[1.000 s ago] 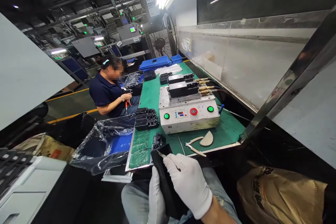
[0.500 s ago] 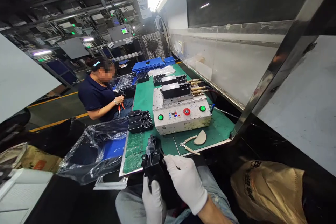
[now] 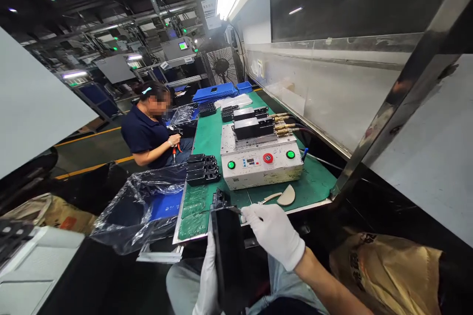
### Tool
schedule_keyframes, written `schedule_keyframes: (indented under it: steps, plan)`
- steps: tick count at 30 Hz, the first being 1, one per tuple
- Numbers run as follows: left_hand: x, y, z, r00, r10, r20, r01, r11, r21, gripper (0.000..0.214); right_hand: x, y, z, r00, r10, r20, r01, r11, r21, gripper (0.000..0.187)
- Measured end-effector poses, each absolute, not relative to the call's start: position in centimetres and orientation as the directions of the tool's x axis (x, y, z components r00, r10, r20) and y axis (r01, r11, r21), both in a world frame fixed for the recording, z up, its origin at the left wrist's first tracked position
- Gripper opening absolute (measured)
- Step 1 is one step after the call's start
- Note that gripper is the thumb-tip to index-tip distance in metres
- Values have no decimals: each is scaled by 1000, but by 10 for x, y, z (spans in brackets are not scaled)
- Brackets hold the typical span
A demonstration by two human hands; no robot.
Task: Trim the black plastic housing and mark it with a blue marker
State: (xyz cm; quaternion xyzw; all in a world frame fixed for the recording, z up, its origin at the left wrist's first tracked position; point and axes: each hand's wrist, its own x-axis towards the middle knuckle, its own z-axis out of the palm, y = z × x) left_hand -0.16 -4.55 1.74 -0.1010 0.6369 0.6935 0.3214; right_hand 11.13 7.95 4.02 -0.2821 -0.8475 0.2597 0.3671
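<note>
From the head: grasping a boxy black plastic part (image 3: 232, 256) above the lap (image 3: 182, 278) with white-gloved left hand (image 3: 207, 275), pinching a slim grey tool (image 3: 234, 210) at its far end with white-gloved right hand (image 3: 276, 234); probably light, stiff, slick, best held by long sides.

The left glove (image 3: 207, 278) and right glove (image 3: 275, 232) are plain white, the long housing (image 3: 229, 256) solid black. Mid-view, a black-speckled white control box (image 3: 258, 173) carries two green buttons (image 3: 290, 154) and a red button (image 3: 268, 158); at four o'clock, a brown sack (image 3: 399, 275) bears black lettering.
</note>
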Motion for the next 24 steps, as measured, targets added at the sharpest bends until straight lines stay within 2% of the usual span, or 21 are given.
schedule_keyframes:
  steps: [4,9,13,17,21,24]
  plan:
    - [8,-40,29,-784,339,-520,-576,-85,813,12,108,88,52,-632,586,507,339,797,-499,56]
    - [10,-39,28,-826,263,-499,-524,-29,851,19,108,95,54,-656,569,495,378,816,-437,54]
    - [12,-39,31,-796,345,-498,-549,-63,833,16,110,97,55,-647,558,520,375,827,-420,55]
    - [16,-38,38,-797,322,-510,-532,26,847,28,112,97,56,-633,567,528,379,821,-427,56]
    - [17,-38,41,-760,372,-534,-580,-15,815,19,111,97,55,-592,550,589,406,835,-372,56]
    - [14,-37,35,-672,477,-566,-655,-26,755,22,110,97,52,-546,522,655,426,846,-319,60]
